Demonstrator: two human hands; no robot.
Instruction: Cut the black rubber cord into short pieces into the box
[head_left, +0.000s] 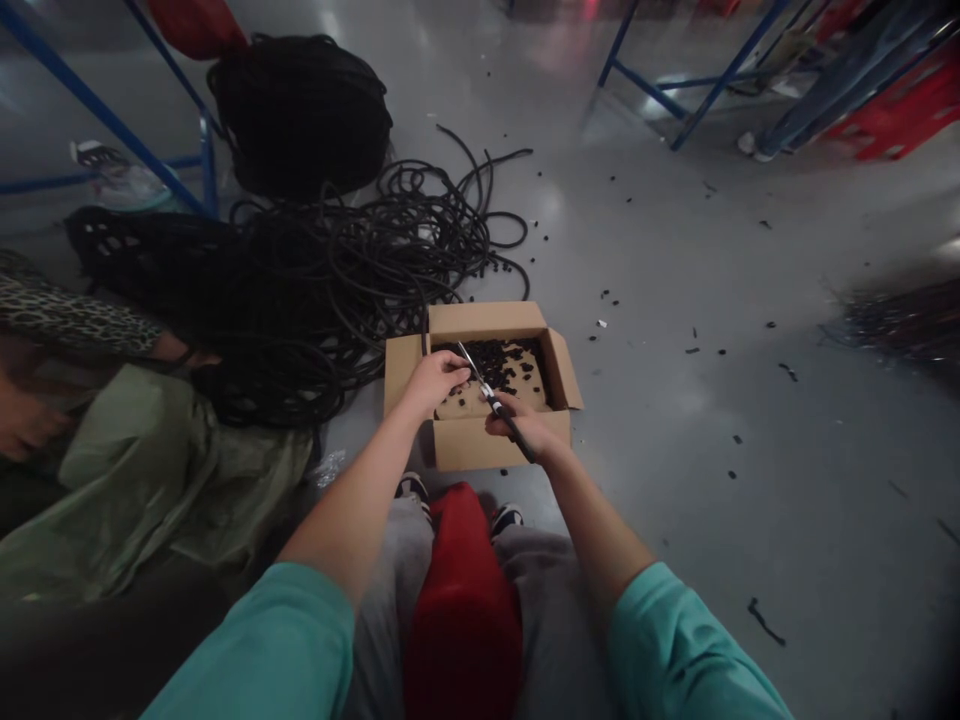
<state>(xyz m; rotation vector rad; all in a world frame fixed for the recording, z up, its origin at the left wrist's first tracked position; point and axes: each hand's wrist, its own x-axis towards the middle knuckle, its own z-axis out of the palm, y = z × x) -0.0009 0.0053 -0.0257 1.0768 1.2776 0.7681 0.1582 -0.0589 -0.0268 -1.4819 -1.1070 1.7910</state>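
Above the left side of an open cardboard box (491, 443), my left hand (437, 382) is closed, its fingertips pinched near a black cord (424, 322) that runs up from it. What lies between those fingertips is too small to make out. My right hand (525, 425) is wrapped round a cutting tool (499, 405) with dark handles and a slim metal blade. The blade points up and left, its tip beside my left fingertips. Many small black pieces (491, 358) lie in the box below both hands.
Tangled black cord (375, 240) spreads behind and left of the box, near a large black coil (304, 115). Another person's hand (184, 350) is at the left. Blue metal frames (652, 90) stand farther back. Black scraps dot the floor (675, 400).
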